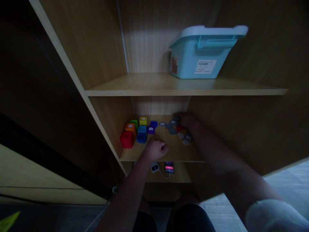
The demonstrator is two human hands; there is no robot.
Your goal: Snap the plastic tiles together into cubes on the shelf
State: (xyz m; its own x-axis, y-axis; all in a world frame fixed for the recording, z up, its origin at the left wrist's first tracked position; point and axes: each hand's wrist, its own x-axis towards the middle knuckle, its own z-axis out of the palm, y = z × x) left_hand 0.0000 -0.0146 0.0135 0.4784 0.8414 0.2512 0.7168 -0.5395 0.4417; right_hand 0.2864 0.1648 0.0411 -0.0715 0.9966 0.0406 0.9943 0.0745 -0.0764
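Note:
My left hand (155, 149), curled into a fist with no object showing in it, is over the front part of the middle shelf. At the back right of that shelf, my right hand (188, 121) reaches in among flat dark grey pieces (173, 131). Its fingers are in shadow, so I cannot make out whether they grip one. A small red piece (180, 128) lies just below it, and grey pieces with white labels (185, 142) lie nearer the front. Toward the left stand toothed-edged coloured blocks: red (126, 140), orange (130, 129), yellow (143, 121), blue (141, 138) and purple (151, 130).
A light blue plastic bin (205, 54) with a white rim stands on the upper shelf (145, 83). Below the middle shelf, a phone (169, 167) with a lit screen is cabled near a small white device (154, 167). Wooden cabinet walls enclose both sides.

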